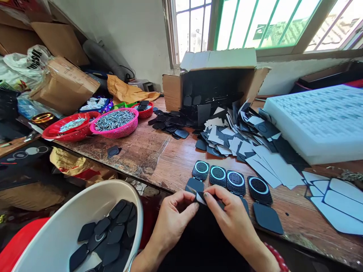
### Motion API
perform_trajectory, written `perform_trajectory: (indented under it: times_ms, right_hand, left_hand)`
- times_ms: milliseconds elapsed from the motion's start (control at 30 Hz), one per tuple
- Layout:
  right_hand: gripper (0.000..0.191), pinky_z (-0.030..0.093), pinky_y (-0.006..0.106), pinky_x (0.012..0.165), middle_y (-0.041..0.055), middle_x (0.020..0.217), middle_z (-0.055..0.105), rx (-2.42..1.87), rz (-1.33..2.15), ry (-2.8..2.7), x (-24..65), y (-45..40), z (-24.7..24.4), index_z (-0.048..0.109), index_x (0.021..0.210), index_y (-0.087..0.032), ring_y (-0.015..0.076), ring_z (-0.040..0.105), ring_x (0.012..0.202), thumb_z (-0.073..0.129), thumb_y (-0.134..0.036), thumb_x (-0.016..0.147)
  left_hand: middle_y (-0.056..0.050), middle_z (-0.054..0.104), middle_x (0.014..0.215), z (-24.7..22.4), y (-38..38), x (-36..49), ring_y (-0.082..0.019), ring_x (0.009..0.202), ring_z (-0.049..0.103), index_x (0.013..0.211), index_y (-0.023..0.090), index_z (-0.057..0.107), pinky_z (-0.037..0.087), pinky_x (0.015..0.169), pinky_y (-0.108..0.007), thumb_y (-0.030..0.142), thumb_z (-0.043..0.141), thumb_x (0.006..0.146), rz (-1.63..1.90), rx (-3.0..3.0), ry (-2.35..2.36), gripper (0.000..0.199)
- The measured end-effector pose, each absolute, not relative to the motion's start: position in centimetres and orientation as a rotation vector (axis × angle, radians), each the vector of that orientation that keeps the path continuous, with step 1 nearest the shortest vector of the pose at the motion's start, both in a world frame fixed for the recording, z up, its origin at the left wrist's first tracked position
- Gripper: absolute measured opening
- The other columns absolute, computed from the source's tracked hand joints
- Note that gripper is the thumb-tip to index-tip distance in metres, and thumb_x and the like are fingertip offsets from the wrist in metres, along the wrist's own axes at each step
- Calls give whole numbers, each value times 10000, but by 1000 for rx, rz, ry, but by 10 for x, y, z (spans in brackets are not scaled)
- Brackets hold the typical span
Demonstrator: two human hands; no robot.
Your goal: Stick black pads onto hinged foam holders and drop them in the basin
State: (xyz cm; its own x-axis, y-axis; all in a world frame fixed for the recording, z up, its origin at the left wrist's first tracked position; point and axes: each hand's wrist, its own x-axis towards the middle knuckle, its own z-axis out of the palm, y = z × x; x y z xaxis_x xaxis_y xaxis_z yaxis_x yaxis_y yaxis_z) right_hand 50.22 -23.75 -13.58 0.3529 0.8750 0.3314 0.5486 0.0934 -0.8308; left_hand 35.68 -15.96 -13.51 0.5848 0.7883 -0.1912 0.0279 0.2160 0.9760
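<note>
My left hand (177,213) and my right hand (227,211) meet at the table's front edge, fingertips pinched on a small black-and-white piece (200,198), partly hidden by the fingers. Just behind them stand stacks of black squares with pale rings, among them one (200,170) at the left and one (235,182) nearer my right hand. Another stack with a ring (258,186) is further right, with a plain black square pad (267,218) in front of it. A black pad (194,184) lies just beyond my left fingertips.
A white tub (136,196) holds black pads at lower left. Pink (133,126) and red (53,136) baskets hold metal parts. An open carton (172,90), loose black and white sheets (215,134) and a white foam block (320,147) occupy the table's back and right.
</note>
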Motion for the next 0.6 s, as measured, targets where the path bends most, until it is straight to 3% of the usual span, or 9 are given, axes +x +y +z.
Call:
perform_trajectory:
  times_ms: [200,300,400,533,600]
  right_hand:
    - [247,445,283,767,35,876,585,-1594,566,-1100,499,-237,-142,663,738,-210,174,568,841,554,-365,897]
    - [271,434,299,796,38,859,579,-1583,673,-1134,496,-238,-144,670,708,-208,181,558,857,559,-376,889]
    - [283,441,281,705,33,807,590,-1547,755,-1089,511,-237,-146,661,688,-195,162,549,772,601,-406,866]
    - [272,353,219,444,-46,592,470,-1429,622,-617,541,-235,-146,618,755,-194,101,422,499,689,-451,809]
    - [232,422,228,461,-39,634,529,-1376,433,-483,542,-237,-142,613,854,-206,114,497,513,664,-433,851]
  left_hand:
    - [-55,758,1041,-135,-162,359,-214,1031,669,1098,205,731,468,953,-286,361,859,670,470,1084,643,473]
    - [-62,760,1051,-135,-163,362,-236,1034,677,1068,189,752,467,956,-296,369,873,660,452,1071,587,461]
    - [-76,772,997,-141,-160,359,-251,968,700,1030,168,767,490,922,-320,425,860,668,450,1033,627,454]
    - [-91,778,932,-150,-152,350,-260,915,710,1022,143,764,516,867,-323,467,882,612,495,984,771,535]
    - [-87,776,894,-154,-149,348,-249,885,708,991,134,766,518,859,-317,467,891,584,532,978,811,540]
